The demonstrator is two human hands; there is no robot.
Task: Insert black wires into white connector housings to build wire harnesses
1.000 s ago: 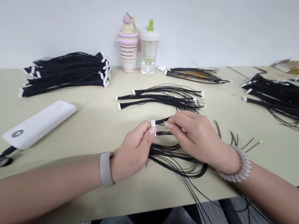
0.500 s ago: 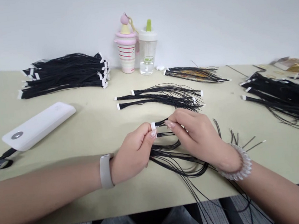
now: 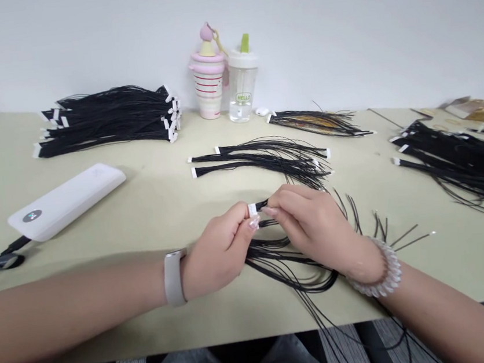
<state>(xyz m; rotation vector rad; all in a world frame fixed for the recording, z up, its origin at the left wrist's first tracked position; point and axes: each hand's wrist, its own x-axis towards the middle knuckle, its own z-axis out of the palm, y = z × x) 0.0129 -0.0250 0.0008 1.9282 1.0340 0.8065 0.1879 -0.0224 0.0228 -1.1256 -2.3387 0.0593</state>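
Our left hand [image 3: 219, 254] pinched white connector [image 3: 253, 209], fingers closed on it, just above bench [image 3: 162, 208] centre. Our right hand [image 3: 317, 228], fingers closed on black wires [image 3: 285, 255] beside connector. Bottle [image 3: 241, 82] at back read "HELLO".

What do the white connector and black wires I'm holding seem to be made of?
The white connector looks like matte moulded plastic, opaque and blocky. The black wires are thin, flexible strands, probably plastic-insulated metal: silvery bare tips show at loose ends.
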